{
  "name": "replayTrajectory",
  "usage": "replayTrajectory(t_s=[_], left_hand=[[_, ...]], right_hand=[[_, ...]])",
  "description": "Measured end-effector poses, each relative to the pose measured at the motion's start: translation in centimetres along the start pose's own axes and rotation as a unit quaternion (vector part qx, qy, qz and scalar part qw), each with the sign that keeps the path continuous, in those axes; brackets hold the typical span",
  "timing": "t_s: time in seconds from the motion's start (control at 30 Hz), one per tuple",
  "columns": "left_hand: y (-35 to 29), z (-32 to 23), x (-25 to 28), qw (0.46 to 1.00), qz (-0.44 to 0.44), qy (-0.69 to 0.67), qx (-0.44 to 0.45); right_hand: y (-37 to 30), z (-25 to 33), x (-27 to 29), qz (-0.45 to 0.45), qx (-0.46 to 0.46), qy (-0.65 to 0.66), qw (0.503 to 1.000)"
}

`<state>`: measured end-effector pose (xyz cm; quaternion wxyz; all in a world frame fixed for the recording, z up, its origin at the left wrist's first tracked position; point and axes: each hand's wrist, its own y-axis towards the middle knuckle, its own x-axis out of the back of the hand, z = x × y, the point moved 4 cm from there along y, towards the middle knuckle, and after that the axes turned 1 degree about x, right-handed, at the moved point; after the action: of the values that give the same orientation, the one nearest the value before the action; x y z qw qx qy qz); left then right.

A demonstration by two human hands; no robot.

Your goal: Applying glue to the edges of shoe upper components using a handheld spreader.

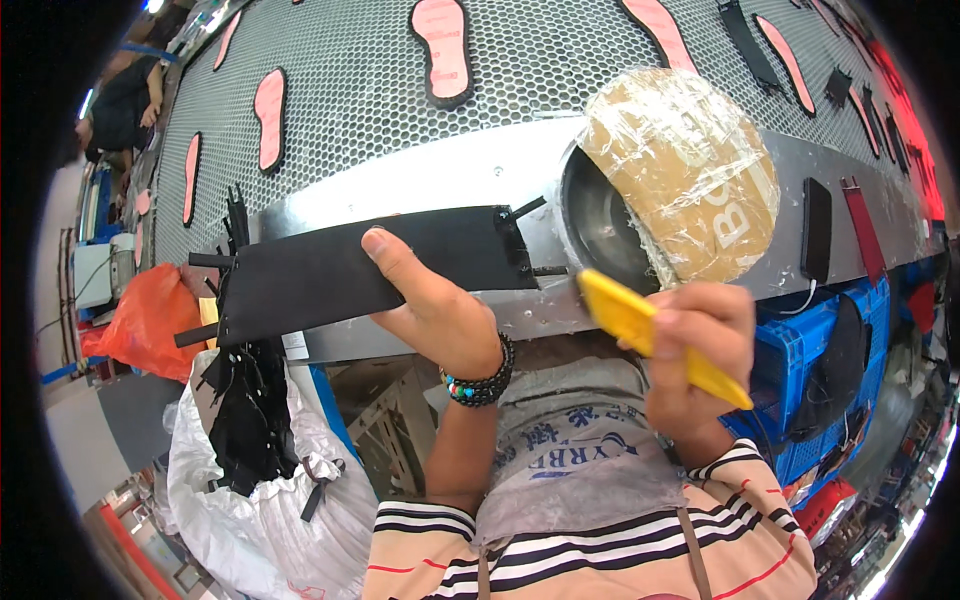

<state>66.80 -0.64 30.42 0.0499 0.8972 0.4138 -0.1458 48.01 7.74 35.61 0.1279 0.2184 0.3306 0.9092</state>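
My left hand (435,310) is closed on a broad black fabric strap piece (300,270), thumb on top and the other fingers underneath. Narrow black tabs stick out from both ends of the piece, which hangs over the near edge of the metal table. Between the fingers and thumb of my right hand (700,345) is a flat yellow tool (622,312), its upper tip leaning left towards the strap's right end. What that tip is made of is too blurred to tell. Behind the tool stands a metal bowl (600,215), partly covered by a taped cardboard disc (690,170).
Pink insoles (443,50) with black rims lie on a mesh conveyor (350,60). A phone (817,230) and a red strap (863,230) lie at right, above a blue crate (800,365). A white sack (300,540) with black pieces stands at left; a person (125,110) is beyond.
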Motion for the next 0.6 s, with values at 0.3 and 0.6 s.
replayTrajectory(t_s=[0.3, 0.6], left_hand=[[-0.4, 0.9, 1.2, 0.986, 0.073, 0.121, -0.084], [0.6, -4.1, 0.1, 0.931, 0.341, 0.07, 0.107]], right_hand=[[0.8, -1.6, 0.7, -0.076, -0.021, 0.026, 0.997], [2.4, -2.9, 2.9, -0.013, -0.07, -0.053, 0.996]])
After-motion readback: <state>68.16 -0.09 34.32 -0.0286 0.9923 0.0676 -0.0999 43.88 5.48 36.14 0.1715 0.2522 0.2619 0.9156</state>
